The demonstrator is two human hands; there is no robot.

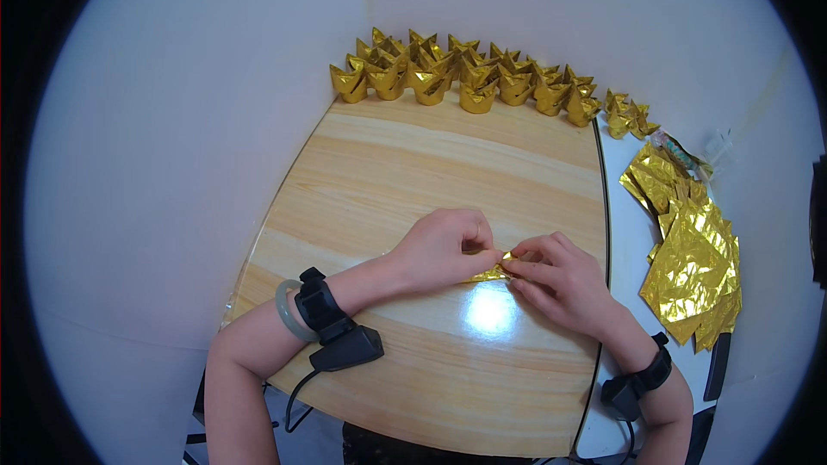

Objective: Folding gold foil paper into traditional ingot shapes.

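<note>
While a bunch of folded gold-foil boat shapes were lined up along the far edge of the pale wood-grain tabletop, a small folded gold-foil strip was pinched by both the left hand and right hand, kinda right of centre. Loose, shiny gold-foil sheets were piled off to the right.

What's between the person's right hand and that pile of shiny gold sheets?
In the head view, some wooden tabletop, its dark edge and then a strip of white surface lie between the right hand and the gold sheets.
</note>
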